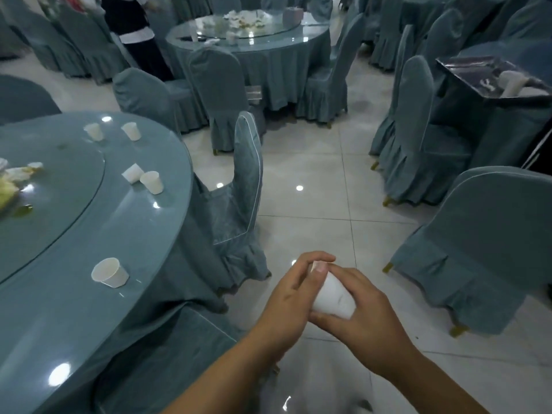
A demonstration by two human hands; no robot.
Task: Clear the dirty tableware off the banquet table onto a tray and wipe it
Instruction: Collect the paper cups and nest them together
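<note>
Held cup: a white paper cup [331, 297], tilted, narrow end pointing away from the person, wide end towards them; it may be several cups nested, the blur hides that.
Left hand [286, 294]: fingers curled over the cup's narrow end, thumb pressed on its side.
Right hand [369, 333]: wrapped round the wide end, thumb underneath, fingers along the far side.
Cup against the grip: clasped between both palms, only its middle showing.
Place: off the banquet table [134, 234], out past its right edge and over the tiled floor [313, 180].
Nearest table cup [110, 272]: lying on its side close to the table's rim, mouth turned to the left.
Cup pair [151, 182]: farther in on the table, touching; one stands, one is tipped against it.
Far cups [131, 131]: two more, apart, at the table's back edge.
Turntable [59, 189]: glass disc in the table's middle, with food scraps [9, 186] on its left part.
Chair [245, 174]: cloth-covered, drawn up at the table's right side.
Tray [466, 67]: dark, well apart from the table on the far right, with white items on it.
</note>
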